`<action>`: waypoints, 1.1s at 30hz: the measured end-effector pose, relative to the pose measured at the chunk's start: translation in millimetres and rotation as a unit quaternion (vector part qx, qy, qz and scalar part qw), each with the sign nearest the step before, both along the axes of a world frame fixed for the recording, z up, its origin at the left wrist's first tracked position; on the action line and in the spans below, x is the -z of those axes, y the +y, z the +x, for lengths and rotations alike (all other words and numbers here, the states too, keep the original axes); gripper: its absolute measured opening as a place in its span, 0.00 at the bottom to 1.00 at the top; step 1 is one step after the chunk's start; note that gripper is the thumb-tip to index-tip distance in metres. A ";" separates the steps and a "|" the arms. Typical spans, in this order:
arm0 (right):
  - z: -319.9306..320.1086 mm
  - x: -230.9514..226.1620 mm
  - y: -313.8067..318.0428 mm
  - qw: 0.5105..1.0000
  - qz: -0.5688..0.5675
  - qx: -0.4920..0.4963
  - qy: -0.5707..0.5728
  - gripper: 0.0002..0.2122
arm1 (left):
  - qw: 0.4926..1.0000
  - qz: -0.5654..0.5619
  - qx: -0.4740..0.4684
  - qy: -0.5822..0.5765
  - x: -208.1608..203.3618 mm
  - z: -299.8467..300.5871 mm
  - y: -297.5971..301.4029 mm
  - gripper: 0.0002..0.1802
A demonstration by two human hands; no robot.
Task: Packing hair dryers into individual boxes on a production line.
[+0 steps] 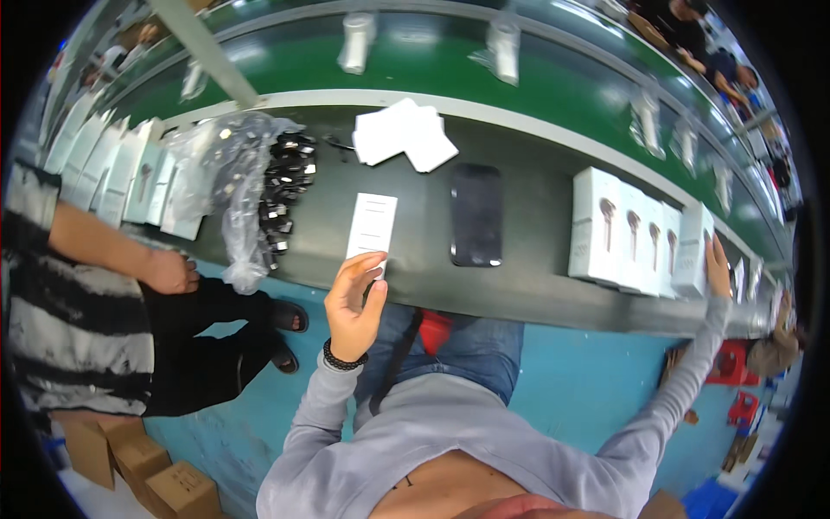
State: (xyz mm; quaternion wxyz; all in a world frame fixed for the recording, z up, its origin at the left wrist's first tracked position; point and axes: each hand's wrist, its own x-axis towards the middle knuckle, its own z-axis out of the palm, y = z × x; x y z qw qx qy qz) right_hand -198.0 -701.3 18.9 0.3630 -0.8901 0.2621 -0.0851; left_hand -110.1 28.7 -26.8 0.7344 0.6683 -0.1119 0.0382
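Just left of the black phone [476, 214], the left hand [351, 313], thumb and fingertips apart, overlaps a white card [373, 225]; far right, the right hand [718, 270] touches a box [690, 255], grip unclear.

On our table [418, 246] we had a card [373, 221] near the middle, a phone [476, 214] to its right and papers [399, 134] behind it. Cables [285, 186] lay to our left, boxes [595, 229] stood to our right, and a conveyor [432, 56] ran beyond.
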 end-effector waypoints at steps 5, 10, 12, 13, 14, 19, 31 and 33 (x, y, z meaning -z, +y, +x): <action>55.1 -46.6 17.5 0.979 -0.191 -0.069 -0.031 0.25 | 0.991 0.039 -0.107 -0.065 -20.8 35.2 62.1 0.12; 222.5 -100.3 208.1 0.959 -0.168 -0.227 0.031 0.26 | 0.968 0.067 -0.217 -0.105 -52.6 78.5 118.1 0.11; 298.9 -100.1 308.4 0.955 -0.084 -0.280 0.057 0.30 | 0.955 0.055 -0.258 -0.133 -53.3 89.2 139.9 0.12; 342.2 -89.0 340.5 0.947 -0.097 -0.299 0.062 0.31 | 0.948 0.067 -0.277 -0.143 -51.9 92.0 152.9 0.12; 382.4 -73.5 373.6 0.937 -0.050 -0.344 0.007 0.32 | 0.940 0.078 -0.295 -0.152 -51.8 93.1 165.6 0.12; 548.6 -33.5 513.9 0.948 0.019 -0.316 0.043 0.48 | 0.877 0.127 -0.440 -0.143 -31.9 114.0 229.2 0.10; 648.8 -9.0 667.7 0.948 -0.162 -0.270 0.051 0.27 | 0.625 0.720 -0.291 -0.077 1.7 158.1 296.3 0.29; 688.3 6.7 657.9 0.940 -0.193 -0.264 0.098 0.24 | 0.625 0.722 -0.282 -0.087 -2.0 174.1 295.3 0.29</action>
